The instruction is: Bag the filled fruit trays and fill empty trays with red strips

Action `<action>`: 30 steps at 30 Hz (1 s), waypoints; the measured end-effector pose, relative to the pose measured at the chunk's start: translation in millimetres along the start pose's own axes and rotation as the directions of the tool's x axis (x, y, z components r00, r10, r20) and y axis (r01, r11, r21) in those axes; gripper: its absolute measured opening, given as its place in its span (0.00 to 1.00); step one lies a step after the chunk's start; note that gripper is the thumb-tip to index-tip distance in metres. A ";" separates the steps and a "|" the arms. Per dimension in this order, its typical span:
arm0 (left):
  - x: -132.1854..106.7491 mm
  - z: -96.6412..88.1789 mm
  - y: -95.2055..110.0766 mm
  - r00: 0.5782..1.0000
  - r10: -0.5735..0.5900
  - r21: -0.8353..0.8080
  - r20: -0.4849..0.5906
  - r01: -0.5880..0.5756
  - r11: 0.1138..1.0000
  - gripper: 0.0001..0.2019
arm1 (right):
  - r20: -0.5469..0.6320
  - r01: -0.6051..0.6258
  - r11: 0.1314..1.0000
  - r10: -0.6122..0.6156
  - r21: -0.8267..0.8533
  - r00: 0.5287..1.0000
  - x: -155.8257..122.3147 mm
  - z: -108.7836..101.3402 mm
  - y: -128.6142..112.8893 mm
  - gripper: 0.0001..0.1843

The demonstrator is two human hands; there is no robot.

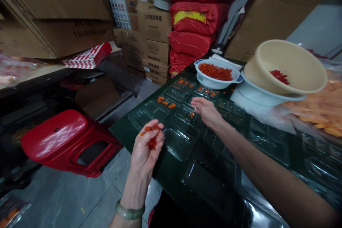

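Cupped around a small heap of orange-red pieces (153, 143), my left hand (148, 146) is above the near left edge of the table. The pieces look like glossy dried fruit or candy; I cannot tell which. My right hand (207, 111) hovers over a clear plastic tray (184, 119), fingertips pressed together; whatever they hold is hidden. One orange piece (191, 114) lies in that tray below the fingers. A neighbouring clear tray (155, 108) has several orange pieces (166, 102) along its far side, and trays farther back hold similar ones.
A white basin (205, 82) full of orange-red pieces stands at the table's back. Right of it, a cream bowl (259, 67) rests tilted on another basin, beside bagged orange slices (323, 103). A red stool (57, 131) stands left; cartons (155, 21) and red sacks (196, 17) are stacked behind.
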State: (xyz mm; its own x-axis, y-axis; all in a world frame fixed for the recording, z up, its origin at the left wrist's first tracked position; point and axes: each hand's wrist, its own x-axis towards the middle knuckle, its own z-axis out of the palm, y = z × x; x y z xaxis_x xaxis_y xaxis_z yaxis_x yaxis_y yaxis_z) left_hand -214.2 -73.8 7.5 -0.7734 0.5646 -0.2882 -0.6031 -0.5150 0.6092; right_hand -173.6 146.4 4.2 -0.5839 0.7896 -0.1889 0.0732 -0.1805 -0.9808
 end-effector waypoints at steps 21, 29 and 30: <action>-0.7 -1.9 -18.2 0.995 0.077 0.185 0.069 -0.089 0.979 0.12 | -0.130 0.049 0.994 -0.036 0.099 0.991 -9.7 -3.1 5.7 0.14; 0.0 -5.1 -19.4 0.988 0.123 0.203 0.096 -0.140 0.969 0.08 | 0.087 -0.034 0.981 0.051 -0.191 0.995 7.6 19.6 -4.7 0.10; 0.2 -6.1 -19.1 0.986 0.134 0.214 0.098 -0.153 0.965 0.08 | 0.102 -0.023 0.974 0.047 -0.224 0.994 10.9 23.4 -4.3 0.11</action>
State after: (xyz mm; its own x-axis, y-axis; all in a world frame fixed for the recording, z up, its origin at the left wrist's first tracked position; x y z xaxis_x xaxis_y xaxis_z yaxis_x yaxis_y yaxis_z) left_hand -204.0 -67.8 -8.8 -0.8245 0.5507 -0.1302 -0.4220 -0.4450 0.7899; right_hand -199.3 142.0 7.5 -0.6589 0.7166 -0.2288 0.2660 -0.0626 -0.9620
